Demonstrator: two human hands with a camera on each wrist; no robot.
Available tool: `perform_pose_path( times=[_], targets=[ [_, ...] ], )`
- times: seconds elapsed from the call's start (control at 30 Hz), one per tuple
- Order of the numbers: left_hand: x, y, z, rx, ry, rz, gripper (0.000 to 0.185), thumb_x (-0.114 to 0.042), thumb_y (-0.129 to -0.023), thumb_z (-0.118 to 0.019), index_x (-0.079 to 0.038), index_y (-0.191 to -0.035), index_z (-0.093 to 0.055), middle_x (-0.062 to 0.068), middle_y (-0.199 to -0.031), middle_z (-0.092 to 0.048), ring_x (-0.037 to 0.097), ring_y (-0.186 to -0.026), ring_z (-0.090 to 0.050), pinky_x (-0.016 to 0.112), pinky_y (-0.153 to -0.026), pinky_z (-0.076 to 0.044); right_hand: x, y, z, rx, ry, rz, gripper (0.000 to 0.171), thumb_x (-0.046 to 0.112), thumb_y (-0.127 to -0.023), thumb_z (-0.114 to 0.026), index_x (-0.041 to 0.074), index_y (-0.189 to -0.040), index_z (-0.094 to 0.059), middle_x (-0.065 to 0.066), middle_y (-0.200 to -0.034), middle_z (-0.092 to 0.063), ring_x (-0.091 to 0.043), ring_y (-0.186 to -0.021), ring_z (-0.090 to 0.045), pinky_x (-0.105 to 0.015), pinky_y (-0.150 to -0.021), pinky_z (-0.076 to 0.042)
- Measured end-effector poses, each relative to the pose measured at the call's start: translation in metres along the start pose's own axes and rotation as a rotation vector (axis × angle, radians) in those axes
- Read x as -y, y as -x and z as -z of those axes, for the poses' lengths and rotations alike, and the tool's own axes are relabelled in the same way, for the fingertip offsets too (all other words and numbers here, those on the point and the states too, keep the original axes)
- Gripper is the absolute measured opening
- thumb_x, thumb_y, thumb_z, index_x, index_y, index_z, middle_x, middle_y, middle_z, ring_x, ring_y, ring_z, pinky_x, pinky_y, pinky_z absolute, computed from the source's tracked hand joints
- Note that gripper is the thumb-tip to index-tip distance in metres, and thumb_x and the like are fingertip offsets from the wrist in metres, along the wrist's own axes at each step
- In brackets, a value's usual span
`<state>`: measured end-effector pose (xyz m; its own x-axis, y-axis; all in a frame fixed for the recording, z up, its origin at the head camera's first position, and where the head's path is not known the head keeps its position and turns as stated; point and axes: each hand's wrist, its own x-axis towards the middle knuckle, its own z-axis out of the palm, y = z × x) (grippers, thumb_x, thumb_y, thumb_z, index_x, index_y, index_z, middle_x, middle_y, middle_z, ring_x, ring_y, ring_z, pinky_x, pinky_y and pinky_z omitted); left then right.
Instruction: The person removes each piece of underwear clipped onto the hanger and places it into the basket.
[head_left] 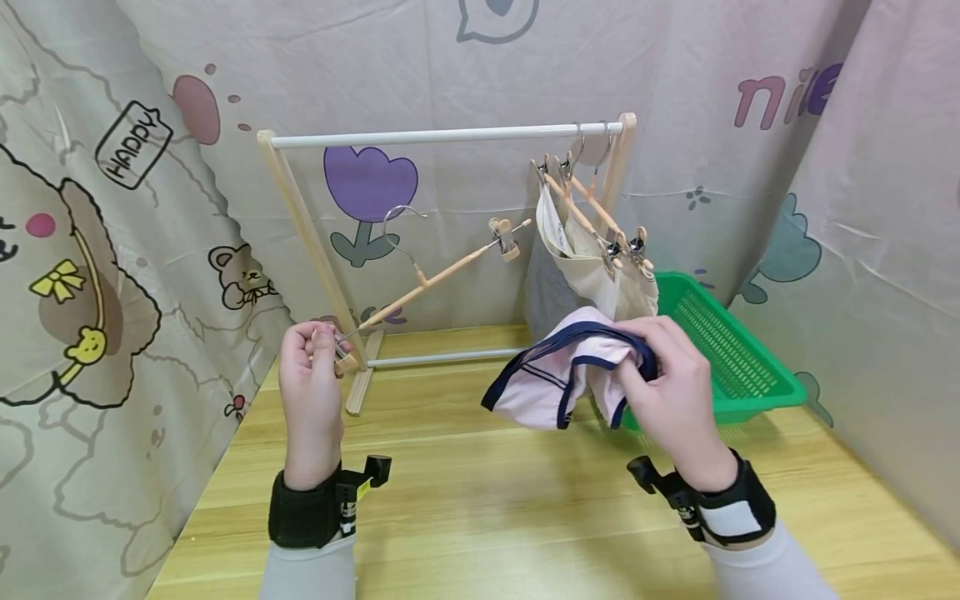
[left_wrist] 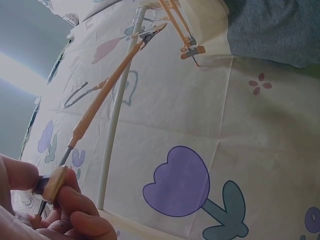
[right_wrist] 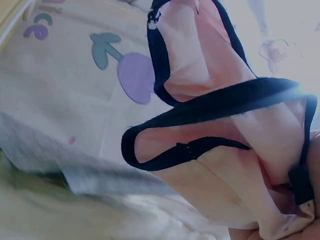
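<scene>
My left hand [head_left: 313, 354] pinches the clip at one end of a wooden clip hanger [head_left: 438, 271], held up tilted in front of the small wooden clothes rack [head_left: 450, 136]. The left wrist view shows my fingers [left_wrist: 75, 205] squeezing that clip [left_wrist: 52, 182], the hanger [left_wrist: 100, 102] running up and away. My right hand [head_left: 663, 367] grips a small pink garment with navy trim [head_left: 562, 375] above the table, to the right of the hanger. The right wrist view is filled by this garment [right_wrist: 225, 130].
Two more clip hangers [head_left: 600, 225] with cream garments [head_left: 600, 267] hang at the rack's right end. A green plastic basket [head_left: 735, 358] sits on the wooden table [head_left: 480, 500] at the right. Patterned cloth walls [head_left: 112, 208] enclose the table on three sides.
</scene>
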<state>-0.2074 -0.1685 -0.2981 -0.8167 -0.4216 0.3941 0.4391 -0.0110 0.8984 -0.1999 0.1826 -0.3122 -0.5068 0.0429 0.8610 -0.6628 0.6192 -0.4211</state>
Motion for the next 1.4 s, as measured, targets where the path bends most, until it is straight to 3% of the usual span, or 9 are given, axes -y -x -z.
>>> perform_pose_path(
  times=[0.17,0.4,0.77,0.93,1.2,1.4],
  targets=[
    [0.0,0.0,0.0,-0.004,-0.001,0.003,0.012,-0.023,-0.111,-0.046,-0.013,-0.106,-0.051,-0.002,-0.099,-0.054,0.012,-0.09,-0.059,0.023,-0.075,-0.038,-0.001,-0.005,0.015,-0.059,0.023,-0.034,0.028,-0.011,-0.084,-0.062,-0.001,-0.106,-0.075,-0.008,-0.101,-0.069,-0.001,-0.093,-0.053,-0.013,-0.075,-0.037],
    [0.001,-0.001,0.001,-0.011,0.002,0.007,0.012,-0.023,-0.111,-0.046,-0.013,-0.106,-0.051,-0.005,-0.095,-0.055,0.009,-0.088,-0.059,0.021,-0.075,-0.039,-0.005,-0.012,0.033,-0.14,0.025,-0.09,0.026,-0.009,-0.088,-0.058,-0.004,-0.107,-0.075,0.02,-0.103,-0.061,0.002,-0.089,-0.05,-0.015,-0.072,-0.034],
    [0.002,0.0,0.002,-0.018,-0.003,0.009,0.012,-0.023,-0.111,-0.046,-0.013,-0.107,-0.052,-0.004,-0.097,-0.054,0.012,-0.09,-0.059,0.022,-0.075,-0.039,-0.01,-0.023,0.061,-0.318,-0.027,-0.152,0.022,-0.001,-0.089,-0.06,-0.012,-0.104,-0.073,0.024,-0.095,-0.064,0.001,-0.088,-0.055,-0.017,-0.076,-0.035],
    [0.003,0.0,0.001,-0.022,0.007,0.0,0.012,-0.022,-0.11,-0.046,-0.013,-0.106,-0.052,-0.004,-0.098,-0.054,0.01,-0.088,-0.057,0.022,-0.074,-0.038,-0.012,-0.029,0.071,-0.443,-0.083,-0.181,0.022,-0.003,-0.086,-0.061,-0.004,-0.099,-0.078,0.019,-0.09,-0.068,0.0,-0.087,-0.058,-0.016,-0.077,-0.037],
    [0.004,-0.001,-0.001,-0.02,0.052,-0.031,0.013,-0.019,-0.11,-0.046,-0.012,-0.102,-0.051,-0.005,-0.098,-0.056,0.009,-0.086,-0.057,0.02,-0.073,-0.038,-0.015,-0.036,0.087,-0.585,-0.024,-0.202,0.023,0.004,-0.088,-0.06,0.01,-0.098,-0.08,0.021,-0.084,-0.063,0.003,-0.083,-0.056,-0.015,-0.075,-0.036],
    [0.003,-0.001,-0.001,-0.016,0.022,-0.011,0.013,-0.022,-0.11,-0.046,-0.012,-0.104,-0.051,-0.004,-0.098,-0.056,0.01,-0.087,-0.057,0.021,-0.074,-0.038,-0.018,-0.04,0.095,-0.665,0.008,-0.285,0.022,0.006,-0.089,-0.061,0.018,-0.094,-0.079,0.02,-0.084,-0.06,0.003,-0.084,-0.056,-0.015,-0.076,-0.038]
  ],
)
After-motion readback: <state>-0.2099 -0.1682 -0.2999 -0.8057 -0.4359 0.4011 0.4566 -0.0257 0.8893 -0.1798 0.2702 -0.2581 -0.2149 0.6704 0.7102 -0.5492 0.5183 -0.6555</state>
